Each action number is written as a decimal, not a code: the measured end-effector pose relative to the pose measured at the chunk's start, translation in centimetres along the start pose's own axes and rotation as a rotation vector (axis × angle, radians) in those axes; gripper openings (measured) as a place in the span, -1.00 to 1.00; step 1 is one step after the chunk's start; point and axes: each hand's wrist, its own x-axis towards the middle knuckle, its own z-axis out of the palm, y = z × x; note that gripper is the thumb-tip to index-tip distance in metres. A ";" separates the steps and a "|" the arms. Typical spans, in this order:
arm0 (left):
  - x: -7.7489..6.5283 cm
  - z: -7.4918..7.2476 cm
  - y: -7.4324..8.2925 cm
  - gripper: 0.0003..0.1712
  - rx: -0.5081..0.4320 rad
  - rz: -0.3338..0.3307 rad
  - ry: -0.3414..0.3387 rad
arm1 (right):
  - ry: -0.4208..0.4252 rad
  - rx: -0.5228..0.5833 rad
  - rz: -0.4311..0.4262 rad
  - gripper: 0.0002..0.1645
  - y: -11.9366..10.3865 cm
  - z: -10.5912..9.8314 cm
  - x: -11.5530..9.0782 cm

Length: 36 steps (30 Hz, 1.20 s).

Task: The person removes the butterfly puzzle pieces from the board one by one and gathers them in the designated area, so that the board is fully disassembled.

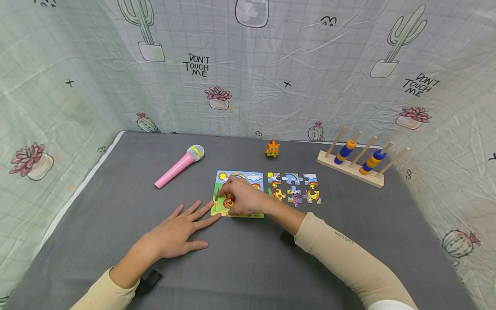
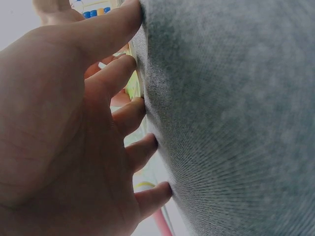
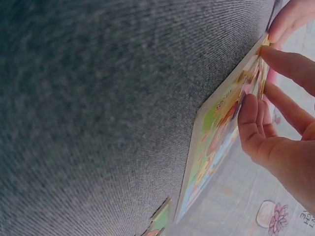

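A colourful jigsaw puzzle board [image 1: 253, 177] with a sun, clouds and a rainbow lies flat on the grey tabletop. Over it bends my right hand [image 1: 246, 197], its thumb and index finger pinching a puzzle piece [image 1: 221, 206] at the board's lower left. The palm and fingers cover much of the picture in the head view. My left hand [image 1: 176, 234] lies palm down with spread, straight fingers. Its index and middle fingertips touch the board's left edge near the lower corner. Right of the board, several loose puzzle pieces [image 1: 294, 197] form two rows.
A pink toy microphone [image 1: 174, 171] lies at the back left. Behind the board stands a small orange toy figure [image 1: 273, 149]. A wooden peg stand [image 1: 350, 170] with blue and orange rings is at the back right. Printed cloth [image 1: 248, 64] hangs around the table.
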 end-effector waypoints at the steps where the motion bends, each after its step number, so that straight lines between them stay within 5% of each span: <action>1: 0.0 0.0 0.0 -0.19 0.002 0.000 0.001 | 0.000 -0.002 0.001 -0.35 0.0 0.0 0.0; 36: 0.0 0.0 0.0 -0.18 -0.011 -0.006 -0.015 | 0.040 0.106 0.039 -0.39 0.9 -1.2 -2.1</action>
